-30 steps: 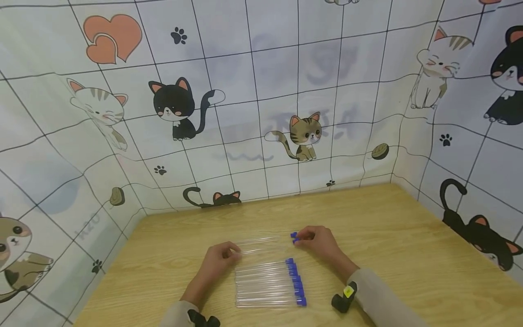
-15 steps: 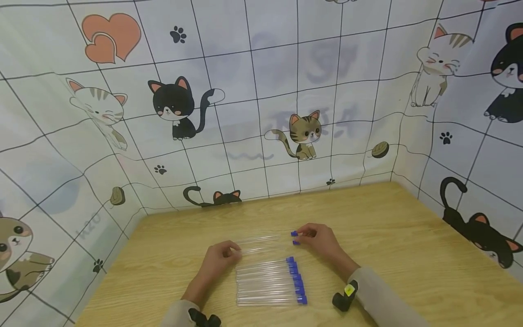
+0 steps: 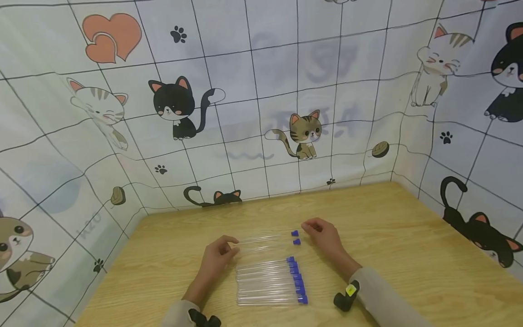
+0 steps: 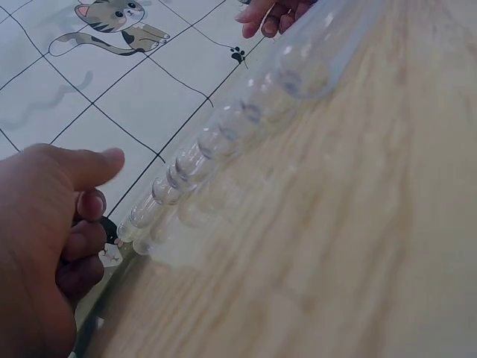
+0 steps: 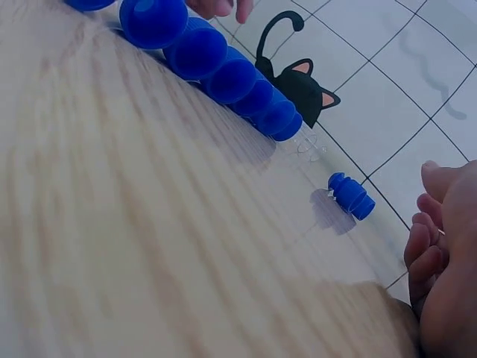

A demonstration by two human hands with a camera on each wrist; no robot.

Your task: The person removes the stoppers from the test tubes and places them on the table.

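Two clear test tubes without stoppers (image 3: 261,239) lie side by side on the wood-grain table. Beyond their open ends, a small gap away, sit two blue stoppers (image 3: 295,233), which overlap in the right wrist view (image 5: 350,198). My left hand (image 3: 217,257) hovers at the tubes' rounded ends, thumb and forefinger apart, gripping nothing. To the right of the stoppers is my right hand (image 3: 325,237), fingers loosely bent and holding nothing. Nearer me, a row of stoppered test tubes (image 3: 265,287) lies flat, blue ends to the right.
The wooden table (image 3: 388,245) meets a white cat-print curtain (image 3: 245,113) at the back and on both sides. In the left wrist view the tubes' rounded ends (image 4: 304,71) form a line. A small black camera (image 3: 345,297) sits on the right wrist.
My right hand has let go of the blue stoppers and drawn back to the right. My left fingers have spread apart near the tube ends. The tubes look unmoved.
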